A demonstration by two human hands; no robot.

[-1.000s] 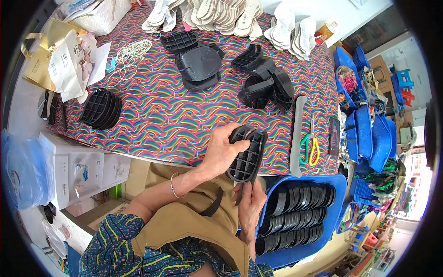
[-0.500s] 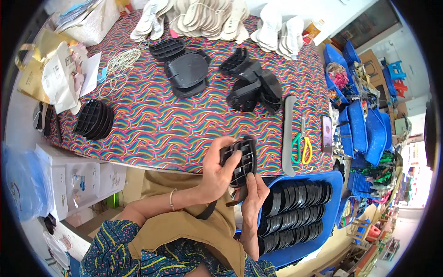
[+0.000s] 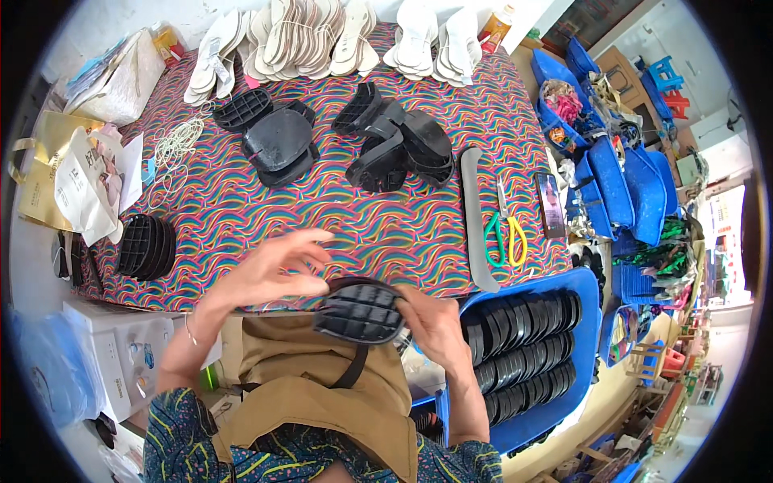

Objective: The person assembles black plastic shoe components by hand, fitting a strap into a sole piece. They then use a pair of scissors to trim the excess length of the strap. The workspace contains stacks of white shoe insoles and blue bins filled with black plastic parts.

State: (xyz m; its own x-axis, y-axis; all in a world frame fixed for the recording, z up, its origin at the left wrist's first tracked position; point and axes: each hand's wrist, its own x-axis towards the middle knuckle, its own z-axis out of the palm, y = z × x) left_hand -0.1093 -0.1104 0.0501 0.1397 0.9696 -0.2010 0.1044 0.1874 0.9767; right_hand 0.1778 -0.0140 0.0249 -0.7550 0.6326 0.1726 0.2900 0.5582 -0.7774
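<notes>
Heel (image 3: 360,314), black and gridded, sits in the grip of the right hand (image 3: 435,328) by the near edge of the counter (image 3: 386,233). The left hand (image 3: 270,270) is open, thumb just beside the heel; whether they touch is unclear.

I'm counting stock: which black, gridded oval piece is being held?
The black gridded oval piece gripped by the right hand; the others, such as the black gridded stack at left, lie on the colourful wavy-patterned table, untouched.
</notes>
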